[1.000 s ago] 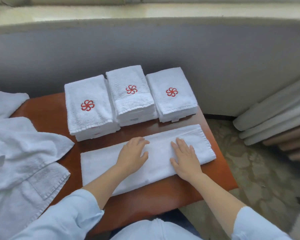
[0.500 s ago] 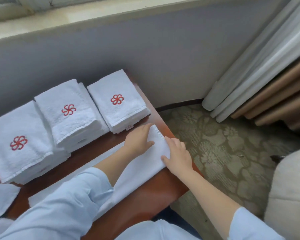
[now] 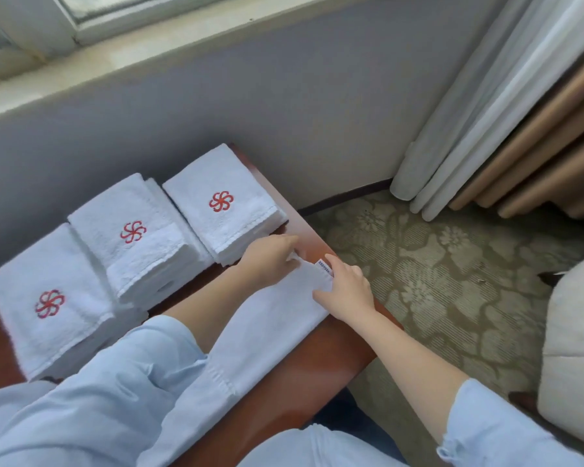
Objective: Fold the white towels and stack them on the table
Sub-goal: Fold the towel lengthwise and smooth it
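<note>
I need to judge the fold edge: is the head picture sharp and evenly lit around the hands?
Head view: soft, even daylight, with no glare or hard shadows on the half-folded towel. Head view: the left hand and right hand are fairly sharp, but the logo on the leftmost towel stack is smeared. Head view: wide-angle distortion bends the window sill.

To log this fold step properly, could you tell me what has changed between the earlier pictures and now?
Both hands slid from the middle of the long towel to its right end: the left hand now pinches the far corner, the right hand grips the near corner by the tag. The towel still lies flat on the table; the three folded stacks are untouched.
</note>
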`<action>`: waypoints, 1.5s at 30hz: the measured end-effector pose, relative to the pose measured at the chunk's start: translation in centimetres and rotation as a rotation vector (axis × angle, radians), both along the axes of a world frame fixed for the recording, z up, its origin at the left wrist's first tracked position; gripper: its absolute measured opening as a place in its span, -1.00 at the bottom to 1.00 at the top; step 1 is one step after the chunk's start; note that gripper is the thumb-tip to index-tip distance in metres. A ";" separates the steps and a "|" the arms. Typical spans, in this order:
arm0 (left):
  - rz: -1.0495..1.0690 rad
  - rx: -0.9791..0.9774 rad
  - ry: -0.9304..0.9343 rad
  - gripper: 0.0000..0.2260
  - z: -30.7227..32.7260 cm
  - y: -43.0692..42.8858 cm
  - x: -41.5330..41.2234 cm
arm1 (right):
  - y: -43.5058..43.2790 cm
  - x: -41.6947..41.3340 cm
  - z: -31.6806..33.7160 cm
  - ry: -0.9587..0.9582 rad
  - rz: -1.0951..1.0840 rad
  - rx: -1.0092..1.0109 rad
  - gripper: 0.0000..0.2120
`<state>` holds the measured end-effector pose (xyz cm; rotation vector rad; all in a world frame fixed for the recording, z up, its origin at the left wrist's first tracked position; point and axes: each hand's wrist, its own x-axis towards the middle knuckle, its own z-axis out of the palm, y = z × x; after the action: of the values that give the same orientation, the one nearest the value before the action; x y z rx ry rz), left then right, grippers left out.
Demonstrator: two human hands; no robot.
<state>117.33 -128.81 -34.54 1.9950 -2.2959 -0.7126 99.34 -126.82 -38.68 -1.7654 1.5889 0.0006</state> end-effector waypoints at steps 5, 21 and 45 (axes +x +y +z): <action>-0.077 -0.134 0.065 -0.78 2.7 4.4 3.5 | 2.7 1.4 2.1 -0.142 -0.084 -0.081 -0.97; -0.108 -0.594 0.083 -0.85 8.5 24.9 20.1 | 23.5 16.5 9.5 -0.401 -0.068 -0.572 -0.87; -0.046 -0.329 0.002 -0.78 -3.1 35.7 28.5 | 34.1 22.9 0.9 -0.171 0.365 -0.366 -0.70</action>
<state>145.83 -93.09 -37.69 1.7979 -2.2849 -0.3096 122.23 -92.71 -37.79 -2.2522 1.1803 -0.2741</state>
